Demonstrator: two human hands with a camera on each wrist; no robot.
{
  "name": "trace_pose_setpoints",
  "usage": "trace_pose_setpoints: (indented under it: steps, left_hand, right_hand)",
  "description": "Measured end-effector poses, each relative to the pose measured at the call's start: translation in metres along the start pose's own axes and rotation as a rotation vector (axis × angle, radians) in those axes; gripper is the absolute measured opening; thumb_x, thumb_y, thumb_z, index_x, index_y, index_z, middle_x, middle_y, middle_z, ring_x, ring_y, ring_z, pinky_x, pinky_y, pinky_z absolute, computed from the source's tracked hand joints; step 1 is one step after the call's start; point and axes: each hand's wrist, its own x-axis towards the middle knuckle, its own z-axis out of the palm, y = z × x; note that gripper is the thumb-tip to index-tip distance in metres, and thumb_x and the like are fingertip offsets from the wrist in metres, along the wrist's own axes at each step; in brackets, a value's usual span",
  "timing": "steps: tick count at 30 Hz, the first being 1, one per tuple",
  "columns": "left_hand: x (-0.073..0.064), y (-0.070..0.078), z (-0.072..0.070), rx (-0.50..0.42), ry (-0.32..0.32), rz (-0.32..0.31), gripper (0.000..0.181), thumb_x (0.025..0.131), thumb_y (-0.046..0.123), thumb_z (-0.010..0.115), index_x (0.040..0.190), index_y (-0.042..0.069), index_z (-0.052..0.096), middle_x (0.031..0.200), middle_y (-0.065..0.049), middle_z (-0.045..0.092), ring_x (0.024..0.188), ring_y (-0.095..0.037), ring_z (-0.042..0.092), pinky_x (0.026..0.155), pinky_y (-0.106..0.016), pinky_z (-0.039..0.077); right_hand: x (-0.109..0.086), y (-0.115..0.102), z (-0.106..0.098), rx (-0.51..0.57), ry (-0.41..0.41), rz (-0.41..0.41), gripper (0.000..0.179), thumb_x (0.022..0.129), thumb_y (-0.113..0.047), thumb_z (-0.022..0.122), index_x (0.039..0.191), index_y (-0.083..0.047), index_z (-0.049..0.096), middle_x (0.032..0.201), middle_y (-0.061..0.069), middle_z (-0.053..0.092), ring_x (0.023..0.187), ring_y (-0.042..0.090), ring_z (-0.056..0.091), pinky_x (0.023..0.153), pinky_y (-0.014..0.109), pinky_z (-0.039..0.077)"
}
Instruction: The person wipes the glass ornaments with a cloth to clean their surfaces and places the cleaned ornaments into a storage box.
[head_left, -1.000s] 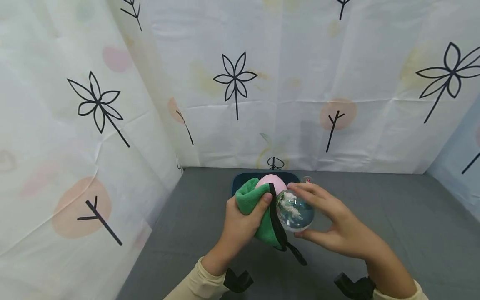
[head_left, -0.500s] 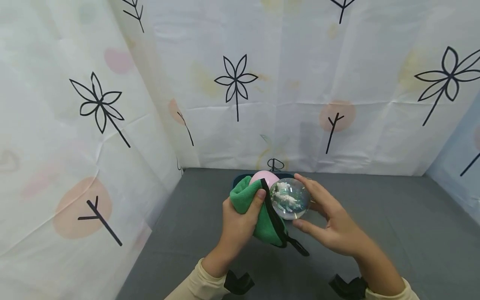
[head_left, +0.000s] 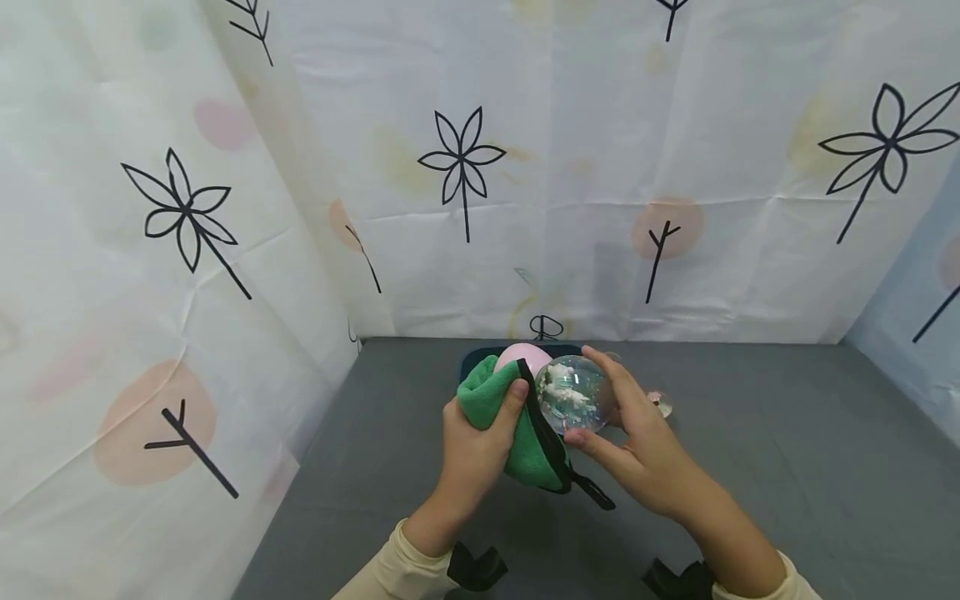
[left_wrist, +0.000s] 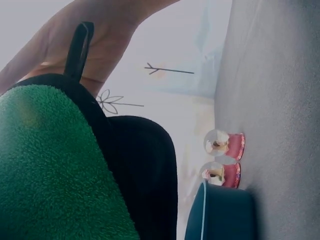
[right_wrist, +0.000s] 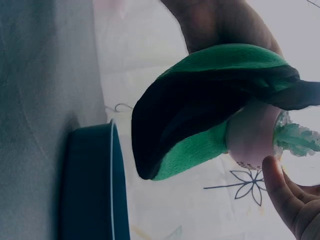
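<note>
Between both hands is a snow globe (head_left: 573,394) with a clear dome, white and green shapes inside and a pink base (right_wrist: 255,135). My left hand (head_left: 476,450) grips a green cloth (head_left: 491,393) with a black edge and a hanging loop, bunched against the base. Thumb and fingers of my right hand (head_left: 648,450) hold the dome from the right side. In the left wrist view the cloth (left_wrist: 55,165) covers much of the picture, and the held globe cannot be made out there. Part of the base is hidden by the cloth.
Behind the hands a dark blue bin (head_left: 470,360) stands on the grey table (head_left: 750,425). Two snow globes with red bases, one (left_wrist: 234,146) beside the other (left_wrist: 231,175), stand near the bin. A patterned curtain (head_left: 570,167) encloses the back and sides.
The snow globe has shifted up and left and turned a little in the hands. My right hand has moved left along with it, and a small globe now shows behind its fingers.
</note>
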Motion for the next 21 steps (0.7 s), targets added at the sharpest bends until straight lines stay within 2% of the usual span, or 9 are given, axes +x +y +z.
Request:
trace_pose_setpoints:
  steps: [3,7,13,16,19,21]
  left_hand:
    - [0.0,0.001,-0.001,-0.011,-0.01,0.004,0.021,0.096,0.025,0.082,0.111,0.012,0.075,0.099,-0.006,0.077,0.087,-0.017,0.078,0.076,-0.035,0.067]
    - [0.0,0.002,-0.001,-0.023,-0.028,0.02,0.019,0.096,0.023,0.082,0.111,0.012,0.075,0.1,-0.006,0.077,0.089,-0.017,0.078,0.077,-0.036,0.067]
    - [0.0,0.003,-0.002,-0.014,-0.042,0.039,0.018,0.096,0.022,0.081,0.111,0.014,0.074,0.101,-0.005,0.077,0.092,-0.017,0.077,0.078,-0.036,0.067]
    - [0.0,0.003,-0.003,-0.016,-0.053,0.032,0.019,0.097,0.022,0.081,0.112,0.014,0.074,0.101,-0.006,0.076,0.092,-0.018,0.077,0.078,-0.036,0.067]
    - [0.001,0.003,-0.004,-0.013,-0.065,0.023,0.02,0.098,0.023,0.08,0.113,0.013,0.074,0.101,-0.006,0.076,0.091,-0.018,0.077,0.078,-0.036,0.067]
    - [0.001,0.003,-0.005,-0.009,-0.075,0.021,0.02,0.098,0.024,0.079,0.115,0.014,0.074,0.102,-0.006,0.077,0.091,-0.017,0.077,0.078,-0.035,0.067]
  right_hand:
    - [0.001,0.0,-0.002,0.027,-0.004,-0.036,0.098,0.092,-0.007,0.082,0.169,-0.027,0.024,0.158,0.008,0.046,0.122,0.009,0.06,0.1,0.038,0.061]
    - [0.003,0.001,-0.006,0.07,-0.04,-0.079,0.099,0.09,-0.001,0.083,0.168,-0.02,0.026,0.158,0.005,0.046,0.123,0.006,0.061,0.102,0.015,0.053]
    - [0.004,0.001,-0.01,0.046,-0.058,-0.153,0.101,0.084,-0.003,0.089,0.166,-0.011,0.031,0.167,0.003,0.04,0.139,0.005,0.052,0.107,0.012,0.049]
    - [0.005,0.002,-0.011,0.015,-0.01,-0.255,0.091,0.088,-0.02,0.09,0.162,-0.005,0.04,0.164,0.007,0.046,0.144,0.01,0.051,0.112,0.015,0.046]
    - [0.007,0.003,-0.011,-0.014,0.044,-0.374,0.079,0.094,-0.039,0.082,0.154,0.001,0.05,0.16,0.013,0.053,0.148,0.014,0.05,0.124,0.021,0.038]
    - [0.008,0.003,-0.011,-0.024,0.065,-0.428,0.074,0.097,-0.046,0.075,0.15,0.003,0.056,0.157,0.016,0.055,0.15,0.015,0.049,0.13,0.026,0.031]
